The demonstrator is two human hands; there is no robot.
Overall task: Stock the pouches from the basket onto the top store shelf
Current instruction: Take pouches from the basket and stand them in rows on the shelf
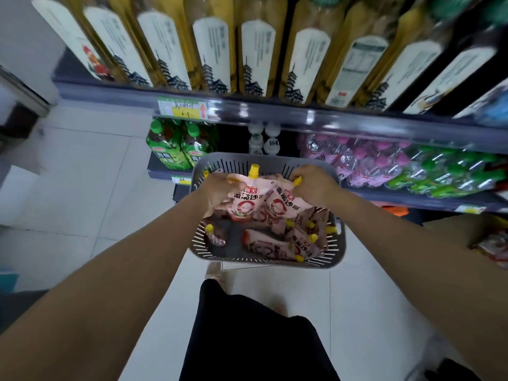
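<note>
A grey slotted basket (200,251) sits on the floor in front of the shelves, holding several pink pouches with yellow caps (264,244). My left hand (220,192) grips one pink pouch (244,204) by its left side, lifted above the others. My right hand (312,185) holds a second pink pouch (283,206) at its yellow cap. Both held pouches hang side by side over the basket's far half. The top shelf is not in view.
A shelf edge (275,111) with a green and yellow price tag (182,108) runs above the basket. Tall yellow packs with white labels (211,50) fill it. Below stand green bottles (176,147) and pink-capped bottles (365,160). Pale floor tiles lie to the left.
</note>
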